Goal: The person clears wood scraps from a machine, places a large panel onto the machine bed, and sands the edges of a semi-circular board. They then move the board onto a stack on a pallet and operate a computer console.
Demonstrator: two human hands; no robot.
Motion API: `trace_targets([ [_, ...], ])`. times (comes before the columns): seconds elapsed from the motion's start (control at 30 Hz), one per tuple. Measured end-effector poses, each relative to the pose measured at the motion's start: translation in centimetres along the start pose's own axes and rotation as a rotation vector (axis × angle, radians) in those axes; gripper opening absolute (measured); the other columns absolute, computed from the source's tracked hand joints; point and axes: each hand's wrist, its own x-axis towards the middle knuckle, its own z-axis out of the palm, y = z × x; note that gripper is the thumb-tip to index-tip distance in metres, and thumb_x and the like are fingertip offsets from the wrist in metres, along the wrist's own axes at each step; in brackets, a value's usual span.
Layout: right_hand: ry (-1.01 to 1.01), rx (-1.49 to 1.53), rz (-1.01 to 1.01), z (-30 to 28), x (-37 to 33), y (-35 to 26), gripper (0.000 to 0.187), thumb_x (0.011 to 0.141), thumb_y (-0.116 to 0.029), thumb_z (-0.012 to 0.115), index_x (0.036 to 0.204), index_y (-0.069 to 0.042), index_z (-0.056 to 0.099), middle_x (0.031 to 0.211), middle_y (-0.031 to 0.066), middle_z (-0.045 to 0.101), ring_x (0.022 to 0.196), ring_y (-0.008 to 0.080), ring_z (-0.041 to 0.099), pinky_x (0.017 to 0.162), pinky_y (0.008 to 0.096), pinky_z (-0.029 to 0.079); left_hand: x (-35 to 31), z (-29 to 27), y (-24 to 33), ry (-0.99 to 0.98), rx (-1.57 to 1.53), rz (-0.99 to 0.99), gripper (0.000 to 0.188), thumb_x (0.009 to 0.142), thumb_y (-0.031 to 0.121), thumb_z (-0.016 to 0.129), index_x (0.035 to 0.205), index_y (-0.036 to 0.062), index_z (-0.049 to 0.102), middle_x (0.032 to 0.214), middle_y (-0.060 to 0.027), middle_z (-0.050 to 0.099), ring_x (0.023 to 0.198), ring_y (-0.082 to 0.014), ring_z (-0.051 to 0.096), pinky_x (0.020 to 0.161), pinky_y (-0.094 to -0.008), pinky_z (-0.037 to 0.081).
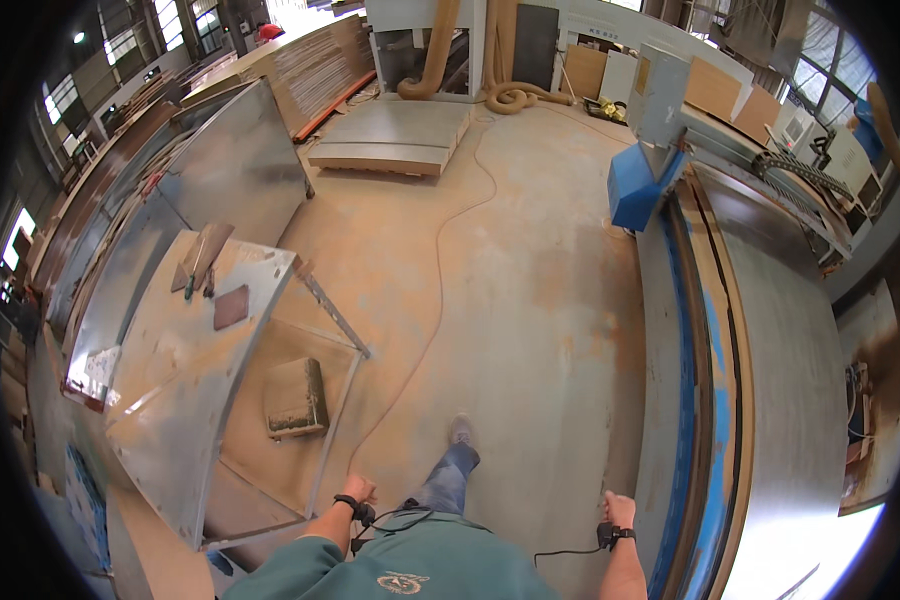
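My left hand (358,488) hangs low at my side with its fingers curled and nothing visible in it. It is nearest to a metal-topped table (185,400) on the left, without touching it. On that table lie a brown flat pad (231,307), a brown board piece (206,255) and a small dark-handled tool (189,288). My right hand (619,509) is closed in a loose fist beside the long machine bed (770,340), apart from it. Each wrist wears a black strap with a small device and a cable. One shoe (460,430) is forward on the floor.
A thin cable (438,290) runs along the dusty floor. Ahead stands a low stack of panels (390,140), with ducted machines (430,60) behind it. A blue machine part (634,188) juts out on the right. Under the left table sits a dusty box-shaped object (295,398).
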Motion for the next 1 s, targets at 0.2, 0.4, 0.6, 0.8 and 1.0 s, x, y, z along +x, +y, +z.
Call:
trace_targets([
  [0.2,-0.049,-0.327,-0.057,4.5,7.3,-8.2,0.008,0.079,-0.005,0.054,0.079,0.0,0.061,0.057,0.0123,0.063,0.051,0.0234,0.066,0.046,0.0347,0.052,12.4,-10.2,7.7,0.079,-0.133,0.116,0.023,0.078,0.021,0.057,0.08,0.0043,0.072,0.086,-0.0166,0.07,0.08,-0.0311,0.068,0.073,-0.0391,0.053],
  [0.4,-0.37,-0.907,-0.638,8.6,12.0,-5.4,0.031,0.068,-0.046,0.07,0.076,-0.016,0.07,0.078,0.0105,0.068,0.078,0.0316,0.065,0.067,0.0436,0.052,22.8,-26.2,22.3,0.389,-0.15,0.231,0.029,0.08,0.026,0.056,0.081,-0.0004,0.068,0.081,-0.0188,0.069,0.076,-0.0327,0.068,0.07,-0.041,0.052],
  [0.6,-0.416,-0.777,-0.364,10.2,14.5,-14.8,0.032,0.081,-0.04,0.056,0.09,-0.013,0.069,0.09,0.015,0.067,0.087,0.0346,0.064,0.073,0.0459,0.05,31.2,-33.8,33.4,0.128,-0.377,0.164,0.036,0.082,0.031,0.053,0.075,-0.0004,0.069,0.068,-0.0141,0.068,0.067,-0.0292,0.067,0.068,-0.0406,0.052],
  [0.8,-0.461,-0.626,0.047,6.7,25.2,-30.1,0.038,0.091,-0.035,0.045,0.106,-0.008,0.067,0.102,0.0206,0.066,0.097,0.0323,0.062,0.084,0.0436,0.047,41.7,-33.6,35.8,0.025,-0.202,0.156,0.033,0.076,0.031,0.054,0.071,0.004,0.072,0.069,-0.0146,0.068,0.065,-0.0298,0.066,0.065,-0.0379,0.052],
  [1.0,-0.384,-1.055,-0.588,5.4,48.0,-43.5,0.019,0.071,-0.034,0.064,0.067,-0.016,0.071,0.069,0.009,0.066,0.067,0.0289,0.065,0.06,0.0433,0.05,48.0,-37.2,40.2,0.364,-0.436,-0.017,0.031,0.075,0.013,0.057,0.098,-0.0061,0.066,0.078,-0.0169,0.07,0.068,-0.024,0.07,0.065,-0.0344,0.055],
])
